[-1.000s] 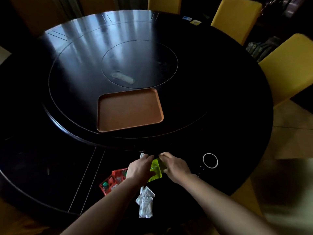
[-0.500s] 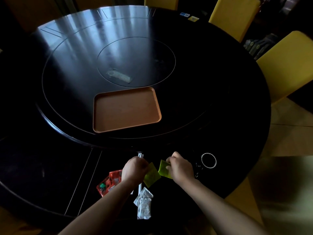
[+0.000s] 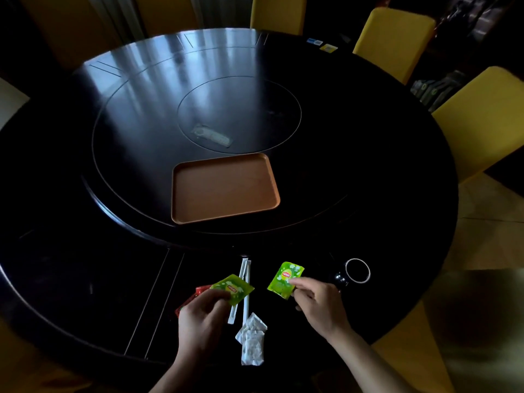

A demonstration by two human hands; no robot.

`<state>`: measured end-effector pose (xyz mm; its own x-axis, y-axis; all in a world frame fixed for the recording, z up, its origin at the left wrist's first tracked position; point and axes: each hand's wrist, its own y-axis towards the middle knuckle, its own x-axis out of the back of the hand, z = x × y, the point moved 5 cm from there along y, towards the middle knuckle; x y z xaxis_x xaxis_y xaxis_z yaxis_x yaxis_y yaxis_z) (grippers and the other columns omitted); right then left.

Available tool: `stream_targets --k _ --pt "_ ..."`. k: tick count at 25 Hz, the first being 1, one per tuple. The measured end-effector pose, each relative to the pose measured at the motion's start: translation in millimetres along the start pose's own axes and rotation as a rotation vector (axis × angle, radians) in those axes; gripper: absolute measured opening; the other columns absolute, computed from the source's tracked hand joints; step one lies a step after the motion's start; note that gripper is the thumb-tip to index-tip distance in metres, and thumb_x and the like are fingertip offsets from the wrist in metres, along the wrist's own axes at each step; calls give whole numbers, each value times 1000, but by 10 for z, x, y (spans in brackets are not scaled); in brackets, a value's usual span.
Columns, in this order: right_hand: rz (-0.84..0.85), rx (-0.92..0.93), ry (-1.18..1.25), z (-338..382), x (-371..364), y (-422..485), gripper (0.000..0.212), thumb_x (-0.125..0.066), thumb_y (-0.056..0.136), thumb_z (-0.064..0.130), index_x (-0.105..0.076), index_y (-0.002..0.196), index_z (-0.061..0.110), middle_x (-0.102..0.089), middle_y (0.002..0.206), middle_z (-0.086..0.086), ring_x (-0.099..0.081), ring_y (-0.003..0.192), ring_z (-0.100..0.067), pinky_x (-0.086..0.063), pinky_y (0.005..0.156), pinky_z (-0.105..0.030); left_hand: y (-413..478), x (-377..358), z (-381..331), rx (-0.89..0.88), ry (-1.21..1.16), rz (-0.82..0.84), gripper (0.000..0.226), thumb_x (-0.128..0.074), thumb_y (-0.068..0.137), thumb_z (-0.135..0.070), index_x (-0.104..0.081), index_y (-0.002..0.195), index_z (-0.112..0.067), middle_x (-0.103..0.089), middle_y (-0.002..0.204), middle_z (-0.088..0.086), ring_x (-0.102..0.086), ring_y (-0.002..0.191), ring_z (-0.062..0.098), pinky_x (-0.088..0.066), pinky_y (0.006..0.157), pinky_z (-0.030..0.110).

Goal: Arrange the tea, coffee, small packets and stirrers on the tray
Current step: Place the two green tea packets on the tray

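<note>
A brown tray (image 3: 184, 194) lies bare on the raised centre of the dark round table. Near the front edge, my left hand (image 3: 198, 319) pinches one green tea packet (image 3: 234, 287), and my right hand (image 3: 317, 302) pinches a second green tea packet (image 3: 285, 277), held apart from the first. Between them lie two white wrapped stirrers (image 3: 244, 279). Small white packets (image 3: 251, 340) sit just below the stirrers. Red coffee packets (image 3: 200, 290) peek out from behind my left hand, mostly hidden.
A dark cup (image 3: 355, 270) with a white rim stands right of my right hand. Yellow chairs (image 3: 394, 38) ring the far and right sides of the table (image 3: 368, 165). A clear flat item (image 3: 212, 134) lies at the table's centre.
Both hands were together over the green packets; now they have lifted and drawn apart, each holding one tea packet. The stirrers are uncovered between them.
</note>
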<state>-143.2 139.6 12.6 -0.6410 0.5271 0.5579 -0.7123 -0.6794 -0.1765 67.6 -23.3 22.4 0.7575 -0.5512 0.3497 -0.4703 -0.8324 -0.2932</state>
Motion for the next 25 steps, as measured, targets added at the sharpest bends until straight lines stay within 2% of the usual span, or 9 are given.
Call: stream_targets --k 2,3,6,9,12,15,18,21,25 --pt "-51 13 58 74 -50 -37 14 -66 83 31 -74 94 34 -75 77 17 -70 67 -2 -59 62 -27 -43 98 -1 -5 -64 -48 5 -75 75 -34 -77 77 -29 -76 71 5 -74 65 28 -62 61 47" --pt "-79 16 74 122 -79 -46 10 -70 84 26 -75 90 33 -75 79 15 -71 66 -3 -59 60 -27 -56 142 -17 -3 -85 -63 3 -78 77 -28 -76 76 -30 -76 71 3 -74 64 25 -62 61 44" --pt "-77 -58 185 300 -215 31 29 -71 84 5 -71 84 34 -73 92 5 -72 63 -14 -57 52 -26 10 305 8 58 -196 -107 26 -78 79 -7 -69 78 -31 -77 79 6 -74 63 26 -59 53 37" --pt "-137 -120 325 508 -334 129 27 -69 82 -3 -63 89 22 -70 93 -3 -72 68 -16 -55 49 -25 152 518 28 82 -309 -130 37 -78 79 -3 -62 92 -35 -77 82 5 -74 62 27 -56 48 29" --pt "-205 -166 409 698 -458 216 32 -71 80 -3 -56 97 21 -69 92 -5 -72 68 -18 -55 49 -26 373 705 51 102 -389 -94 43 -76 81 -1 -63 109 -32 -78 82 5 -76 68 26 -61 54 35" --pt "-250 -199 430 893 -594 318 33 -71 80 -1 -55 98 22 -70 94 -5 -72 70 -17 -54 48 -25 679 896 43 127 -434 -31 40 -72 84 0 -66 111 -28 -77 83 11 -74 70 31 -63 62 49" --pt "-248 -219 408 1041 -699 503 30 -69 81 -1 -55 97 20 -70 95 -7 -72 73 -19 -56 51 -29 969 1022 -56 98 -436 1 38 -71 84 1 -66 109 -26 -76 83 13 -73 64 28 -60 55 37" --pt "-236 -227 382 1142 -757 764 29 -69 82 -2 -55 95 20 -70 95 -9 -72 80 -22 -58 59 -33 1242 1034 -162 114 -479 -19 33 -72 83 4 -62 104 -20 -74 88 19 -72 63 30 -59 53 35" --pt "-194 -233 367 1198 -718 1304 27 -68 83 0 -55 97 19 -69 95 -4 -70 75 -17 -55 48 -27 1715 859 -331 156 -492 -69 34 -69 84 6 -55 106 -15 -70 95 20 -72 65 34 -60 53 36"
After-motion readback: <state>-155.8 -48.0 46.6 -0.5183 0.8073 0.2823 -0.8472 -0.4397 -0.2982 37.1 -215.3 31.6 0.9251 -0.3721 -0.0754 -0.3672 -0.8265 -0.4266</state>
